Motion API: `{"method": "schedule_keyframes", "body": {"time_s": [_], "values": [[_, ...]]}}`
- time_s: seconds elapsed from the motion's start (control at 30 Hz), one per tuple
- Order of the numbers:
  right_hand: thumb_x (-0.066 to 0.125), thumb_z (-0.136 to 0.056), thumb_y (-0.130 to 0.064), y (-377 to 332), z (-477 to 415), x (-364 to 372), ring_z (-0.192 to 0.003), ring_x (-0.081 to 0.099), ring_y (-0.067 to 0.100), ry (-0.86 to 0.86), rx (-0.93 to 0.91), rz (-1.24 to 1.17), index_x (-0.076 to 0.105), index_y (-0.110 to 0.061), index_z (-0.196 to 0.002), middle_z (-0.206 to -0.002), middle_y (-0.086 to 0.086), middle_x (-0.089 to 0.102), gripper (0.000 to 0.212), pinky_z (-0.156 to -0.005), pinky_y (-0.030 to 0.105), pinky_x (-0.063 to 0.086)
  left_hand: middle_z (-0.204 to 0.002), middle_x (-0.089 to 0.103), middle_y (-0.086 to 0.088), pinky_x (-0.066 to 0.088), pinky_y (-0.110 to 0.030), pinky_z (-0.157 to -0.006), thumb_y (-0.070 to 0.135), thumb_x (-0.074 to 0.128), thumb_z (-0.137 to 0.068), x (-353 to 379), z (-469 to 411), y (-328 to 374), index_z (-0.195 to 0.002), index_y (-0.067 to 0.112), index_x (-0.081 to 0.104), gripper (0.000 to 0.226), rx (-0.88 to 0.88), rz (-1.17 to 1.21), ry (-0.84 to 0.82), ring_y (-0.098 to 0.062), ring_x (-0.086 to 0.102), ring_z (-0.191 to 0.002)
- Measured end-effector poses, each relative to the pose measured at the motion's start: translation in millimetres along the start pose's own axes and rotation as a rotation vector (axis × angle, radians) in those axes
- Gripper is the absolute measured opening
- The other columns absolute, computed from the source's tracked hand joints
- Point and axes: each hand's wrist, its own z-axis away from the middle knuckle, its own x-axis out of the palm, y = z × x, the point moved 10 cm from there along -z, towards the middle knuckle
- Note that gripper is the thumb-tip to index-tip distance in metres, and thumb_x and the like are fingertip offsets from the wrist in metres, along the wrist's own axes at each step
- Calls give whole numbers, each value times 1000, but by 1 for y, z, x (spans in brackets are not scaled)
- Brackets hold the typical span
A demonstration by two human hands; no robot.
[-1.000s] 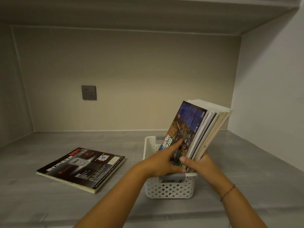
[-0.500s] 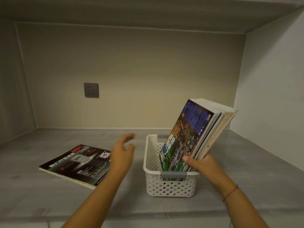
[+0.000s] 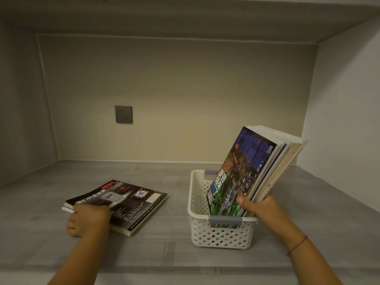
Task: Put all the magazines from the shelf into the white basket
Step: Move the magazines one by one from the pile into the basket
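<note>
A white perforated basket (image 3: 197, 204) stands on the grey shelf, right of centre. Several magazines (image 3: 248, 171) stand in it, leaning to the right, the front one with a blue and green cover. My right hand (image 3: 259, 206) grips this bundle at its lower right edge, just above the basket rim. A black-covered magazine (image 3: 131, 200) lies flat on the shelf to the left, on top of at least one more. My left hand (image 3: 88, 220) is closed on the near left corner of that flat stack.
The shelf (image 3: 308, 202) is a grey alcove with a back wall, side walls and a board overhead. A grey wall socket (image 3: 123, 114) sits on the back wall. The shelf's front edge runs just below my forearms.
My left hand let go of the magazines in the basket, swung left and closed on the corner of the flat black magazine. My right hand kept its hold on the bundle.
</note>
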Motion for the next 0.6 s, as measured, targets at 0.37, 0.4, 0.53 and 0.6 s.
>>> {"method": "schedule_keyframes", "body": {"time_s": [0.37,0.4,0.53,0.6], "values": [[73,-72,-21,2,0,-2,-104,61,19,21,16,-3,48,-18,-123,-115,3,64,57,-93,36,48,-80,63,-22,53,-45,-84,18,74,-80,21,-15,13,-82,0,49,31,33,-8,-316,-34,64,-74],[73,-72,-22,3,0,-2,-104,61,19,21,21,-4,48,-17,-124,-116,4,63,58,-92,35,48,-78,62,-21,52,-42,-81,18,74,-80,19,-16,15,-80,0,49,30,45,-31,-321,-32,62,-70],[73,-67,-29,2,0,0,-99,61,11,5,22,15,48,-16,-125,-113,1,64,64,-78,22,49,-85,64,-21,52,-44,-83,18,62,-89,17,-17,21,-99,-3,57,24,166,-26,-278,-34,64,-79],[72,-70,-28,2,0,1,-97,60,6,3,24,28,47,-16,-126,-112,-1,63,62,-73,16,46,-97,64,-25,53,-47,-84,12,55,-91,18,-15,25,-119,-4,49,33,201,22,-276,-39,64,-87]]}}
